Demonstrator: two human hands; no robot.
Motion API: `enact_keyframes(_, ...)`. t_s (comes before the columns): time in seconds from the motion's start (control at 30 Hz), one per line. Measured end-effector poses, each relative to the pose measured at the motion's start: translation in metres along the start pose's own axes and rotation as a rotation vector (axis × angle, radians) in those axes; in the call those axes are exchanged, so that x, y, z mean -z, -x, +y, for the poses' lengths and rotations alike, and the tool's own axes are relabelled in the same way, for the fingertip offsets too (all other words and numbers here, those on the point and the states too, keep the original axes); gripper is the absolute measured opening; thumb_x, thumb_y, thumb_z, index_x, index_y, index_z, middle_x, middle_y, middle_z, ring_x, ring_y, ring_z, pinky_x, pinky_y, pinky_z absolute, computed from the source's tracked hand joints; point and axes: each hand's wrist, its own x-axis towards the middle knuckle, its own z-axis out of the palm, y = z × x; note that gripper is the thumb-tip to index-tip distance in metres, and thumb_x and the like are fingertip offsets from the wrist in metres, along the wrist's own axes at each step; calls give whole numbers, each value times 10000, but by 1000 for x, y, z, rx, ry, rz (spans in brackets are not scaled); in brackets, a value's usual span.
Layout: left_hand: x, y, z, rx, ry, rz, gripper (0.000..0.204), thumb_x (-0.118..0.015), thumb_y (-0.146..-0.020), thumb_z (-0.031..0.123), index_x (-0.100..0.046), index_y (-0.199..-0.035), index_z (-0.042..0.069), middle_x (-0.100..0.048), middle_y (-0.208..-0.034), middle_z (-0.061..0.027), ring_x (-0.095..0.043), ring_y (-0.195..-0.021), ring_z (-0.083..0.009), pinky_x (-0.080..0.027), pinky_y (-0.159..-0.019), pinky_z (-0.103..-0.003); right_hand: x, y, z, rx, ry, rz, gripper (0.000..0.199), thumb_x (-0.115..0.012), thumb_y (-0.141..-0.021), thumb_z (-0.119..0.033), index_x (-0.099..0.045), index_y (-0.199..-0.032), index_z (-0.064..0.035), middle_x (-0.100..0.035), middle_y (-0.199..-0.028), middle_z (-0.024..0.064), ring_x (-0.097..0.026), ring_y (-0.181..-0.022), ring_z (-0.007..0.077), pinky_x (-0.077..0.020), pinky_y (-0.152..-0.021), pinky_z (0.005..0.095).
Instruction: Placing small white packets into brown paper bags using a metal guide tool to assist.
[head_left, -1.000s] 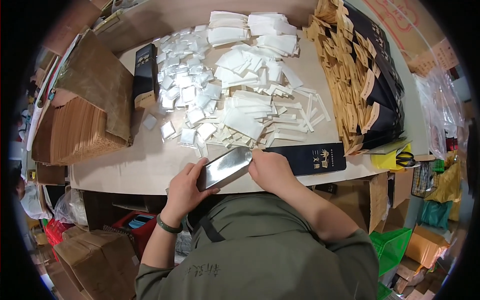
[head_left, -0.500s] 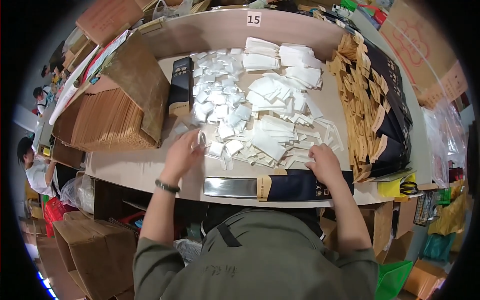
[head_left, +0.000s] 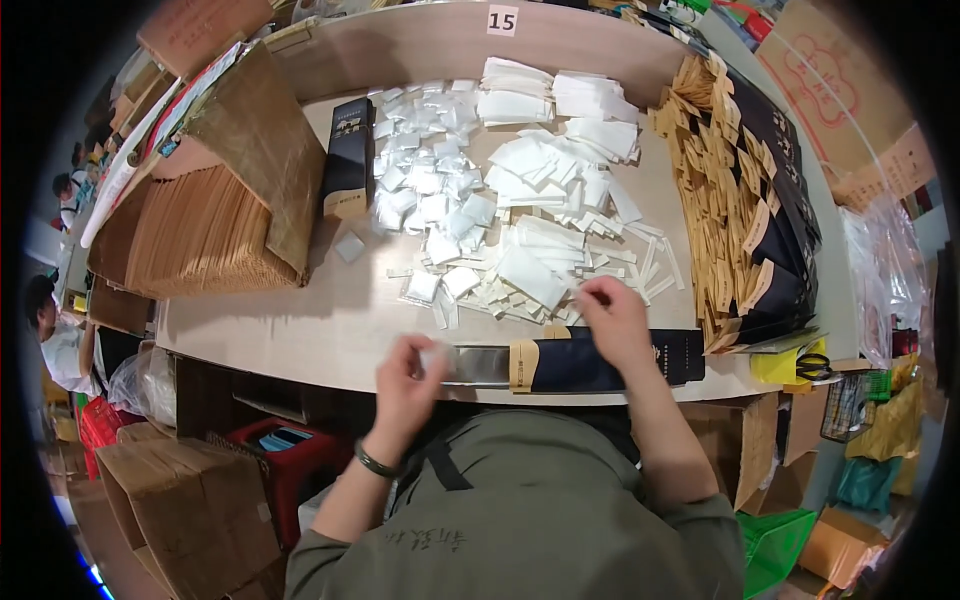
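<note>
At the table's near edge, my left hand (head_left: 405,385) is closed on a small whitish packet (head_left: 437,358), blurred by motion. It is beside a shiny silver flat piece (head_left: 480,367) that sticks out of a dark navy sleeve with a beige band (head_left: 580,362). Above that sleeve my right hand (head_left: 617,318) has its fingertips pinched at the near edge of a pile of flat white packets (head_left: 540,275); whatever they hold is too small to make out. Clear sachets (head_left: 425,185) lie heaped left of the white packets. One lone sachet (head_left: 350,247) rests farther left.
An open carton of upright brown cards (head_left: 200,235) stands at left, beside a dark box (head_left: 348,160). Navy sleeves with beige bands (head_left: 745,220) are stacked at right. Black-handled scissors (head_left: 812,367) sit in a yellow holder (head_left: 775,366). A low partition (head_left: 420,50) closes the back.
My left hand has come nearer and to the right, from beside the sachets to the silver piece. My right hand has shifted slightly left, toward the white packets.
</note>
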Motion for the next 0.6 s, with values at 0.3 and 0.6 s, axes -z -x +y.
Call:
enact_keyframes(0.3,1,0,5,-427,-491,161,401,-819,-740,175,-619,-1059,37,-584,-1050,-154,-603,-886,-350,-510,-773,-411,-51,-3,-29,611,428,63,157,-724,-783,-78,-614,-844,15,-591,-991,151,-602,-902,336,-501,-774,402)
enact_keyframes(0.6,189,-133,50,-371,-768,727,248,-699,-828,207,-697,-1004,32,-685,-986,-177,-654,-918,-382,-532,-787,-434,-92,31,-43,698,293,-410,93,-717,-761,-87,-658,-806,-31,-593,-884,113,-569,-823,319,-477,-753,411)
